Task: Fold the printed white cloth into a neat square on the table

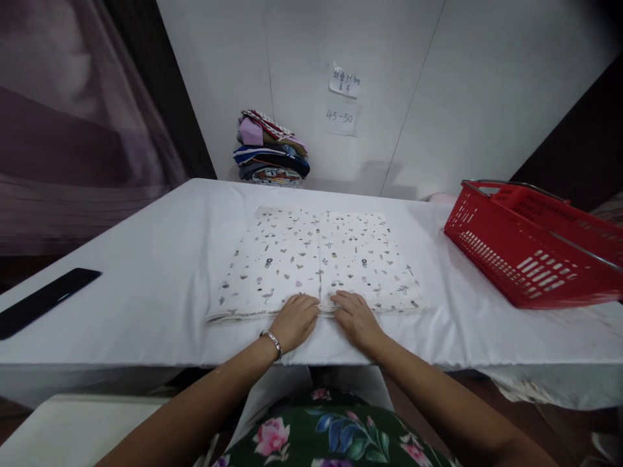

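Observation:
A white patterned cloth [316, 259] with small dark prints lies flat in the middle of a table covered by a white sheet [146, 259]. My left hand [294, 321] rests palm down on the cloth's near edge, fingers stretched out; a silver bracelet circles its wrist. My right hand [355, 318] lies flat right beside it on the same edge, fingers out. Both hands meet at the cloth's centre seam and hold nothing.
A red plastic basket [530, 250] stands at the table's right. A stack of folded clothes [270, 149] sits at the back against the white wall, under two paper notes [343, 97]. A black flat object [41, 301] lies at the left edge.

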The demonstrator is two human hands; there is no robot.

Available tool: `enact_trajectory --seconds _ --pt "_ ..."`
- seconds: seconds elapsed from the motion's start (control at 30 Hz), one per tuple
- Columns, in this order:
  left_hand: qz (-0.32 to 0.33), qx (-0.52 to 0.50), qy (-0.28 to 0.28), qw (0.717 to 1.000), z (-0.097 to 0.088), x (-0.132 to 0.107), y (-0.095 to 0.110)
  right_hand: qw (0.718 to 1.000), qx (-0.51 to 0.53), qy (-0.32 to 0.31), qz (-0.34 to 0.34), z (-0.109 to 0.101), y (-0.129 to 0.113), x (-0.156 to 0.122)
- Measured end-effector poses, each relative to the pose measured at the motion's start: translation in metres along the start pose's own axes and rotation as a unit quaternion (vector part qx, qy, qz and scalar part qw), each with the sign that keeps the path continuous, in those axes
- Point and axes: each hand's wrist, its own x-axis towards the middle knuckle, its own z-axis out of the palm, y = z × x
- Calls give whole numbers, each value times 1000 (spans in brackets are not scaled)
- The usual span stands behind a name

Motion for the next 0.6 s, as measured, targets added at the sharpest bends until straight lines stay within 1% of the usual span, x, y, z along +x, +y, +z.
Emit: enact_trajectory --seconds 0.1,0.3,0.43,0.6 --pt "-4 2 2 1000 0 0 1 1000 6 -7 3 0 -3 0" --pt "-8 -5 9 1000 3 1 1 998 30 -50 23 -4 -5 3" --pt "-2 -4 6 1000 5 3 1 998 31 -41 23 -3 -4 1" --pt "-7 22 -14 1000 5 6 1 999 33 -34 20 4 0 -2"
